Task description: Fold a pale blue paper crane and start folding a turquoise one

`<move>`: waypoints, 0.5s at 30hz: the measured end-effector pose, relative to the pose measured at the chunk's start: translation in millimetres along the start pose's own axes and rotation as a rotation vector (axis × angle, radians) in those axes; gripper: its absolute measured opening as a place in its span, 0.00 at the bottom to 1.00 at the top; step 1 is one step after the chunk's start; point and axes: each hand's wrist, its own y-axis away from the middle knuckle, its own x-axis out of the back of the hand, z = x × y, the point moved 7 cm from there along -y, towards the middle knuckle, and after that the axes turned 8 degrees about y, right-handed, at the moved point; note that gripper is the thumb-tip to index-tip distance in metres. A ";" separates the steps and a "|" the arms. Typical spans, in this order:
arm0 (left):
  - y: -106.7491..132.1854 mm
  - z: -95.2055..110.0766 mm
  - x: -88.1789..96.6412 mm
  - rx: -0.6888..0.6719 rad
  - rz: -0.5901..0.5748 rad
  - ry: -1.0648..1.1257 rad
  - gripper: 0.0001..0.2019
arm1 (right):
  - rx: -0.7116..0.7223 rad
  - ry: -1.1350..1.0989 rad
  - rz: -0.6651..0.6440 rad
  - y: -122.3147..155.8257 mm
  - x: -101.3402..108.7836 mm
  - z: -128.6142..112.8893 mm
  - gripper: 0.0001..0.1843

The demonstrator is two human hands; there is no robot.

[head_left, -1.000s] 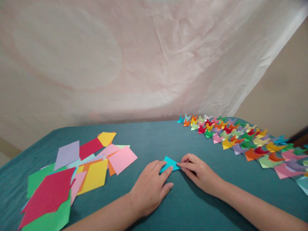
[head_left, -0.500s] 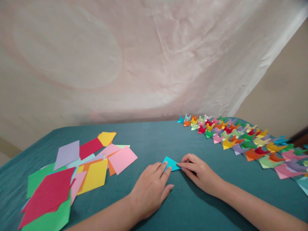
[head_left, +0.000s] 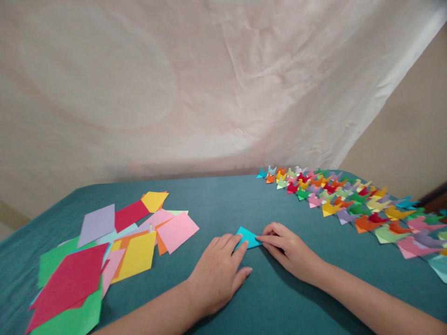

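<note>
A small folded piece of blue origami paper [head_left: 247, 236] lies on the table between my hands, roughly triangular in outline. My left hand [head_left: 221, 267] rests on its left side, fingers stretched out and pressing it to the cloth, thumb apart. At the paper's right corner, my right hand [head_left: 288, 249] pinches the tip between thumb and fingers. The fingers of my left hand cover the paper's left part.
Loose square sheets in several colours, among them a red sheet [head_left: 71, 279] and a pink sheet [head_left: 178, 231], overlap on the left. Rows of folded paper birds [head_left: 349, 200] stand along the right. A dark green cloth [head_left: 216, 200] covers the table; a pale curtain [head_left: 209, 93] hangs behind.
Both hands and the blue paper hold almost the same place. The view has shifted very slightly.
</note>
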 end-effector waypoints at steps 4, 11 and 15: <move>-0.6 -0.2 1.6 -0.003 0.002 0.018 0.22 | -0.008 -0.007 0.004 -0.2 -0.2 0.6 0.15; -0.7 0.6 2.2 0.001 -0.008 0.012 0.22 | 0.047 0.105 0.040 2.6 5.7 -8.9 0.15; -1.3 1.0 3.4 -0.002 0.002 0.007 0.22 | 0.109 0.227 0.003 3.9 6.8 -23.0 0.16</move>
